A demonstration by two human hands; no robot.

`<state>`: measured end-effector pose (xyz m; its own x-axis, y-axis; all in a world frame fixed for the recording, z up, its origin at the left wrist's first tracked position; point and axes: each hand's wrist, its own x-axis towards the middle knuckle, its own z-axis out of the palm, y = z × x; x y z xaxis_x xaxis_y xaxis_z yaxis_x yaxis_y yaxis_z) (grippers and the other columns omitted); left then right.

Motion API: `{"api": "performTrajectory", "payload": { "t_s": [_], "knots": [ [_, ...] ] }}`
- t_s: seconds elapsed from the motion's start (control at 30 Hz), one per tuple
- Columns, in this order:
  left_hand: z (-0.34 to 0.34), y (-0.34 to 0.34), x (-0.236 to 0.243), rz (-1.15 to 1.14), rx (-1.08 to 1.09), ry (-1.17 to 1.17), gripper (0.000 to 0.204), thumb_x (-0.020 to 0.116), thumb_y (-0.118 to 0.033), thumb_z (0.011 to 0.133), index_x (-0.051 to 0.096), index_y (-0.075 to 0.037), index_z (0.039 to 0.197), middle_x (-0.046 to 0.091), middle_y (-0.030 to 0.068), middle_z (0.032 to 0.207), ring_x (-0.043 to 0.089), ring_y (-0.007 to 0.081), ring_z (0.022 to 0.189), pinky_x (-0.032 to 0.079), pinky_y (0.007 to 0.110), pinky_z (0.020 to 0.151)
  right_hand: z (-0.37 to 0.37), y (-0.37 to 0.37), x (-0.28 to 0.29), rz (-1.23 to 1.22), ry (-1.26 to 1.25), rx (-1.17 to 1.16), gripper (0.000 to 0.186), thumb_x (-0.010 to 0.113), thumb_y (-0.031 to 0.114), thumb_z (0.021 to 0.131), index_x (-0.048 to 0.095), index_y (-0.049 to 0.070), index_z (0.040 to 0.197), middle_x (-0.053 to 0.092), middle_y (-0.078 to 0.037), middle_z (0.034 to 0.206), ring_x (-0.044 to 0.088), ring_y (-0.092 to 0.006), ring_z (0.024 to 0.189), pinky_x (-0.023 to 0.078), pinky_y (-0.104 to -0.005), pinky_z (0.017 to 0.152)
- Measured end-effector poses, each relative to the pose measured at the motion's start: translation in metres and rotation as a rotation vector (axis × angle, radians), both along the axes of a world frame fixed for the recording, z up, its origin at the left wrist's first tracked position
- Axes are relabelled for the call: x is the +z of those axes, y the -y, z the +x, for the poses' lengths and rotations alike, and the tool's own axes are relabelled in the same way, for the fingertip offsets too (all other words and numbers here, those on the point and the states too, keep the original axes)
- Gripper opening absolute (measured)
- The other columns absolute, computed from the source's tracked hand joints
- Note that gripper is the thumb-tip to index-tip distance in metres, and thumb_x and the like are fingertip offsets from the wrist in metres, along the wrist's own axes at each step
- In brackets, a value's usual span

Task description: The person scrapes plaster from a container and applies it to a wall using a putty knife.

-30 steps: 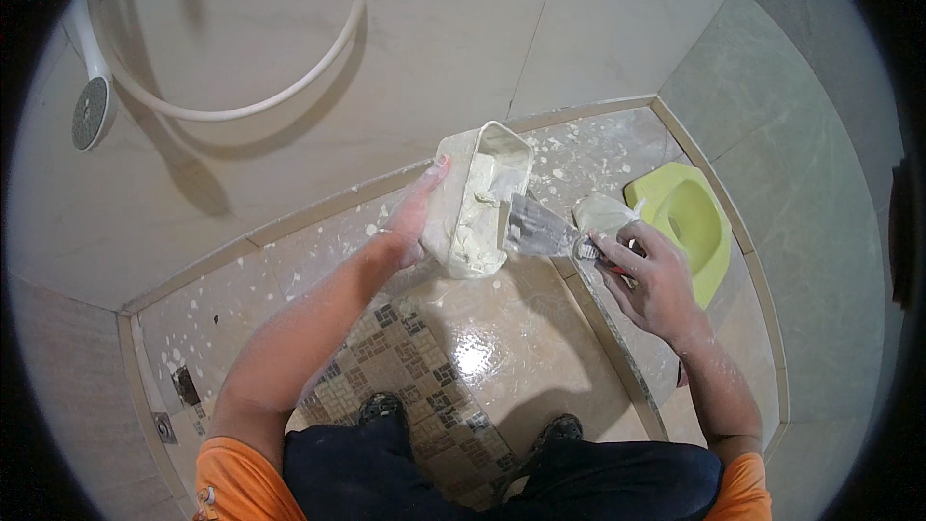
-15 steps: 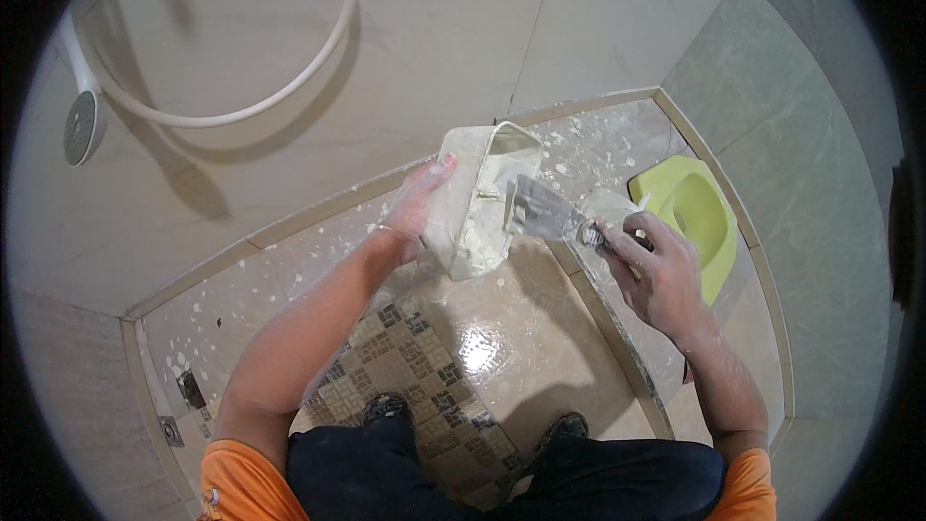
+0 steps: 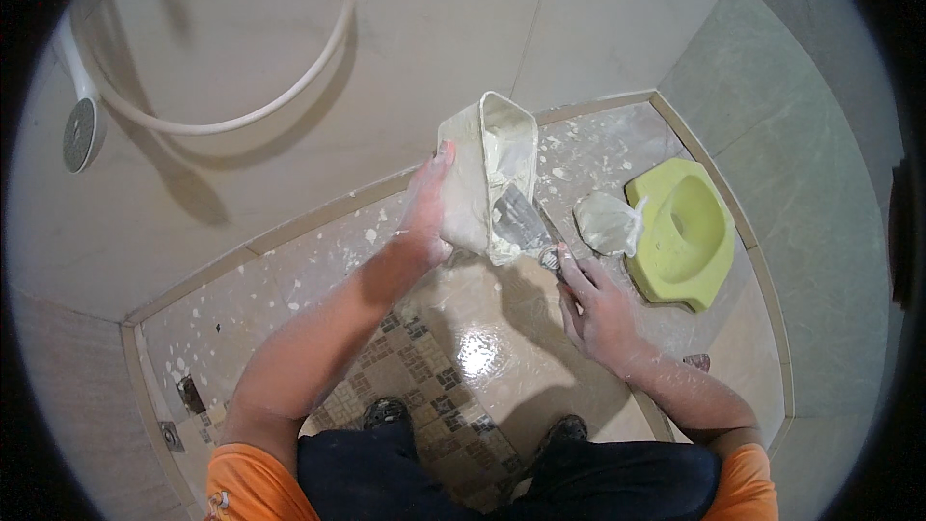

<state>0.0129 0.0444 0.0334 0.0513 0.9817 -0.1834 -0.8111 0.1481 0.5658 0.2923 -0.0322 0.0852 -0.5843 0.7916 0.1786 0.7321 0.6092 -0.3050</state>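
Observation:
My left hand (image 3: 422, 203) grips a white rectangular container (image 3: 461, 193) by its side, tilted so that its opening faces right, with pale paste inside and on the rim. My right hand (image 3: 598, 304) is closed round the handle of a putty knife (image 3: 521, 222), whose wide metal blade, smeared with paste, lies at the lower part of the container's opening. Beside them on the splattered tiled step rest a crumpled white bag (image 3: 603, 222) and a yellow-green plastic piece with an oval hollow (image 3: 668, 270). Both forearms are dusted white.
A white shower head (image 3: 82, 135) and looped hose hang on the tiled wall at upper left. A narrow tiled border (image 3: 289, 230) edges the platform. A small dark opening (image 3: 190, 394) is at lower left. My shoes stand on mosaic and wet glossy tiles (image 3: 405, 367).
The container and my left hand have risen slightly and shifted right. My right hand has moved down and left, bringing the blade lower in the container's opening and uncovering the white bag.

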Motion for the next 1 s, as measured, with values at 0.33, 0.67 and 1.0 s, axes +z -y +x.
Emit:
{"api": "performTrajectory", "payload": {
  "t_s": [0.33, 0.67, 1.0],
  "knots": [
    [-0.001, -0.005, -0.023, 0.013, -0.023, -0.290, 0.070, 0.041, -0.057, 0.109, 0.044, -0.001, 0.151, 0.062, 0.0176, 0.137, 0.066, 0.0312, 0.120, 0.056, 0.048, 0.102, -0.021, 0.013, 0.023, -0.466, -0.374, -0.068, 0.042, 0.068, 0.017, 0.093, 0.067, -0.001, 0.131, 0.068, -0.021, 0.093, 0.068, -0.0333, 0.088, 0.053, -0.0397, 0.078],
    [0.008, 0.023, 0.028, -0.077, -0.089, -0.054, 0.075, 0.043, -0.064, 0.105, 0.043, -0.007, 0.154, 0.057, 0.0167, 0.145, 0.063, 0.0325, 0.126, 0.054, 0.052, 0.106, 0.000, -0.009, 0.074, -0.697, -0.688, -0.411, 0.038, 0.070, 0.023, 0.097, 0.068, 0.002, 0.130, 0.065, 0.000, 0.092, 0.061, -0.0108, 0.086, 0.050, -0.0289, 0.081],
    [0.010, 0.024, 0.009, 0.014, -0.178, -0.008, 0.072, 0.030, -0.059, 0.110, 0.040, -0.004, 0.156, 0.054, 0.0183, 0.149, 0.058, 0.0348, 0.133, 0.048, 0.050, 0.114, 0.009, -0.031, 0.048, -0.119, -0.152, 0.079, 0.041, 0.062, 0.013, 0.101, 0.055, -0.001, 0.139, 0.065, -0.027, 0.122, 0.064, -0.0456, 0.111, 0.051, -0.0489, 0.096]
  ]
}}
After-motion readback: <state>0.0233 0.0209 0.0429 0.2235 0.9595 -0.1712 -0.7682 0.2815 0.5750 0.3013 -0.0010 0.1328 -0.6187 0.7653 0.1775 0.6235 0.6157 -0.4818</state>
